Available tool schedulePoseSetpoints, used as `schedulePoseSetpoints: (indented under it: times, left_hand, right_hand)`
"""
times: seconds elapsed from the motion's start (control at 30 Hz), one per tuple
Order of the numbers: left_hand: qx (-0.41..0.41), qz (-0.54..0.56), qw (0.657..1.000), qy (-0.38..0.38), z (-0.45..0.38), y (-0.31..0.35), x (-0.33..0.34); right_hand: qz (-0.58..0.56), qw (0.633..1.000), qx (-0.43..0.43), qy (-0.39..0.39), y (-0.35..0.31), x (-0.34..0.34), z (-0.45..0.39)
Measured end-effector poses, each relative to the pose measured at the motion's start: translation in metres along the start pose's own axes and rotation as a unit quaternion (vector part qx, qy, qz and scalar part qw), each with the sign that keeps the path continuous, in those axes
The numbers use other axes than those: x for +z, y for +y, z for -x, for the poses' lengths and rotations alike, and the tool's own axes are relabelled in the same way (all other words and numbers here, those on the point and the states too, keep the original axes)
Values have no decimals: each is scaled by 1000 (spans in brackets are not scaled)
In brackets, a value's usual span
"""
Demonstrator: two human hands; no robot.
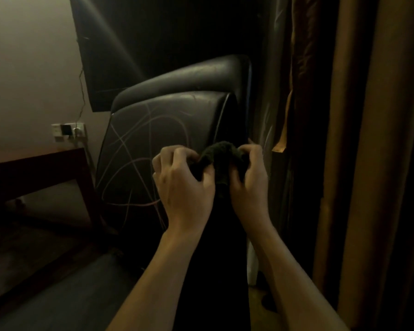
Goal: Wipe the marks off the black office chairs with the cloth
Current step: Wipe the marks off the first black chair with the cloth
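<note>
The chair back [153,144] is partly hidden behind both hands; the dark cloth's [221,155] lower end perhaps merges into shadow.

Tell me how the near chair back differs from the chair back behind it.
The near chair back is covered in looping pale scribble marks; the rear chair back shows almost none. The near one stands lower and in front, partly hiding the rear one. Both are black and glossy.

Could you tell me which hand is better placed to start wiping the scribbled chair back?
Probably the left hand: it grips the cloth right beside the marks; the right hand sits farther off.
</note>
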State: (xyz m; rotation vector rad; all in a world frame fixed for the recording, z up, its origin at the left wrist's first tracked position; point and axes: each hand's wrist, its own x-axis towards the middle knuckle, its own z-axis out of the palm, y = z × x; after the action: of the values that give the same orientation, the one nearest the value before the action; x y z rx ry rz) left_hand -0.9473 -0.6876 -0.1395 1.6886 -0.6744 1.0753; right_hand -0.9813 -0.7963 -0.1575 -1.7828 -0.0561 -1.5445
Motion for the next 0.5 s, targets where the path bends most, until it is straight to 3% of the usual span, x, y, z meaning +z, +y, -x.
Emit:
schedulePoseSetpoints:
  times: [0.37,0.5]
  left_hand:
    - [-45,-79,992,-91,116,-41,-20]
    - [-68,-77,989,-105,135,-50,-18]
  right_hand:
    - [83,991,95,-45,41,1,127]
    - [1,983,170,-69,51,-2,141]
